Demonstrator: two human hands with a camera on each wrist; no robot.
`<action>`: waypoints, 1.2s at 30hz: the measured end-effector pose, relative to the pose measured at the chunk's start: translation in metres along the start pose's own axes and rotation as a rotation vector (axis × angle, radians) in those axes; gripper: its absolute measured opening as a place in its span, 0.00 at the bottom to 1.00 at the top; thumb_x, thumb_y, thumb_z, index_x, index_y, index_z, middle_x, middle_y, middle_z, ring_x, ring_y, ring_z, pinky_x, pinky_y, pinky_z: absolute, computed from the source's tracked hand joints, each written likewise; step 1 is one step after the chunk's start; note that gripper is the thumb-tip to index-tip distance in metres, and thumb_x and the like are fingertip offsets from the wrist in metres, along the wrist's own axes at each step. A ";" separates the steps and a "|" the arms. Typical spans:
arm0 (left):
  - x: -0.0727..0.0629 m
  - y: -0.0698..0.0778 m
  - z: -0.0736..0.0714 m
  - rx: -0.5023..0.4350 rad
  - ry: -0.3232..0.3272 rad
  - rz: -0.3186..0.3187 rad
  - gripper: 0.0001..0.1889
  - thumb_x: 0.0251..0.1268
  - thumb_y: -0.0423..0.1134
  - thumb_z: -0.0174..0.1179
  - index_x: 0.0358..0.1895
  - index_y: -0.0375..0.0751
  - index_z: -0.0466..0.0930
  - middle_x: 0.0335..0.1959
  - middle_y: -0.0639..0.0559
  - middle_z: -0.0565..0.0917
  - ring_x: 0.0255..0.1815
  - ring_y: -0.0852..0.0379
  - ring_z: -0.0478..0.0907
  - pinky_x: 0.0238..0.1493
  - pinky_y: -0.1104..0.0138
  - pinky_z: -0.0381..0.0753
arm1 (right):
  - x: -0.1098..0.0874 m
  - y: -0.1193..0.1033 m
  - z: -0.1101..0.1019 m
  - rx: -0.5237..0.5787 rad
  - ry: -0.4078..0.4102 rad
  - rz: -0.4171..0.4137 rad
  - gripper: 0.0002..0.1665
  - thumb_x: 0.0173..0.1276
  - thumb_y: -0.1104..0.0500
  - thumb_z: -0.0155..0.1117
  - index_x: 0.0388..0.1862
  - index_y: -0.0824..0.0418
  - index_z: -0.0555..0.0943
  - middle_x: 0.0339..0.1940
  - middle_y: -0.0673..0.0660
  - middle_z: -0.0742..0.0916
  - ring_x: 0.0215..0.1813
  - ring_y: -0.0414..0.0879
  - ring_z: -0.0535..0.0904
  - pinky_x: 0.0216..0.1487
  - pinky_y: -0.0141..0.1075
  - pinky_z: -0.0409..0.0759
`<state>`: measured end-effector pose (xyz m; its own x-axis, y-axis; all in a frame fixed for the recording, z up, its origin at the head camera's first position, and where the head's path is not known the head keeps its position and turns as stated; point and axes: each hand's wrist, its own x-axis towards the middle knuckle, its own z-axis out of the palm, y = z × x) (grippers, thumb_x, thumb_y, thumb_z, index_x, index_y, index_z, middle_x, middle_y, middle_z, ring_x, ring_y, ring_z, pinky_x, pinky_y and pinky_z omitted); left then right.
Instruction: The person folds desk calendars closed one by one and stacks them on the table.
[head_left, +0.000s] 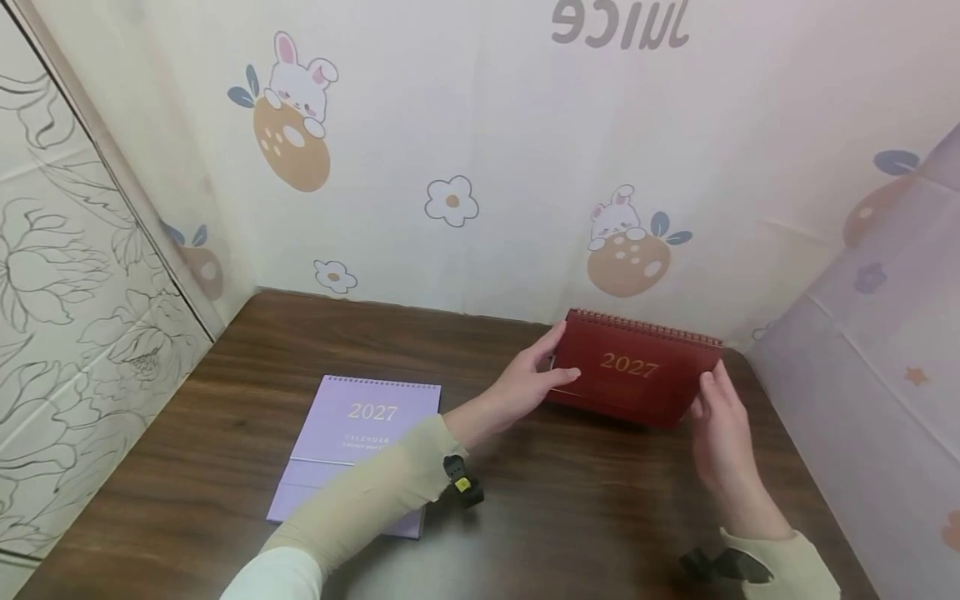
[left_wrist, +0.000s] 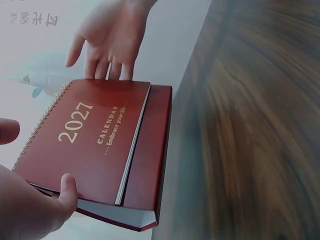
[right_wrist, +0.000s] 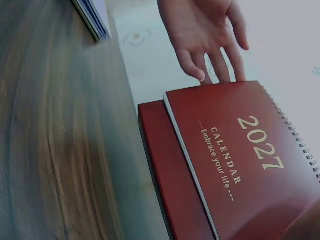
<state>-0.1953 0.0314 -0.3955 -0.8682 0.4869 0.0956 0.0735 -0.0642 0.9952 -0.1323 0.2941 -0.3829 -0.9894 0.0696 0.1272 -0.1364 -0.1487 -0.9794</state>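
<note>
A dark red spiral-bound desk calendar (head_left: 637, 371) marked 2027 stands tilted at the back right of the table, between both hands. My left hand (head_left: 517, 387) touches its left side. In the right wrist view that hand (right_wrist: 202, 35) has straight fingers against the side edge and a raised thumb. My right hand (head_left: 723, 433) is at the right side. The left wrist view shows its straight fingers (left_wrist: 102, 69) reaching the far edge, partly hidden behind the calendar, with the thumb apart. Whether the calendar's base touches the table, I cannot tell.
A lilac 2027 calendar (head_left: 367, 417) lies at the left of the brown wooden table (head_left: 570, 517), partly covered by my left forearm. A patterned cloth wall (head_left: 525, 233) runs along the back edge, with more patterned walls at both sides.
</note>
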 end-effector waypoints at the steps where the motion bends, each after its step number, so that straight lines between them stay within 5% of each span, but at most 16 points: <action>1: -0.003 0.000 -0.003 0.002 0.005 -0.004 0.39 0.72 0.40 0.60 0.80 0.58 0.50 0.79 0.64 0.52 0.79 0.58 0.48 0.75 0.50 0.48 | -0.001 0.000 0.003 -0.010 -0.010 0.003 0.36 0.84 0.50 0.37 0.83 0.48 0.39 0.83 0.46 0.45 0.81 0.41 0.38 0.76 0.37 0.29; 12: -0.036 0.001 -0.028 0.017 -0.006 0.007 0.38 0.71 0.41 0.60 0.80 0.58 0.51 0.79 0.64 0.52 0.79 0.57 0.47 0.75 0.44 0.46 | -0.015 0.000 0.025 -0.062 -0.093 0.067 0.39 0.84 0.48 0.38 0.82 0.48 0.33 0.83 0.46 0.38 0.81 0.48 0.30 0.74 0.53 0.23; 36: -0.083 -0.002 -0.045 0.024 0.029 0.000 0.37 0.72 0.36 0.58 0.79 0.61 0.53 0.79 0.66 0.52 0.79 0.58 0.46 0.74 0.41 0.42 | -0.033 0.010 0.052 -0.117 -0.079 0.119 0.41 0.83 0.50 0.41 0.82 0.54 0.32 0.83 0.50 0.38 0.81 0.47 0.29 0.77 0.50 0.34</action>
<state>-0.1455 -0.0480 -0.4067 -0.8820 0.4614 0.0956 0.0851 -0.0437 0.9954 -0.1038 0.2389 -0.3891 -0.9997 -0.0197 0.0165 -0.0158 -0.0347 -0.9993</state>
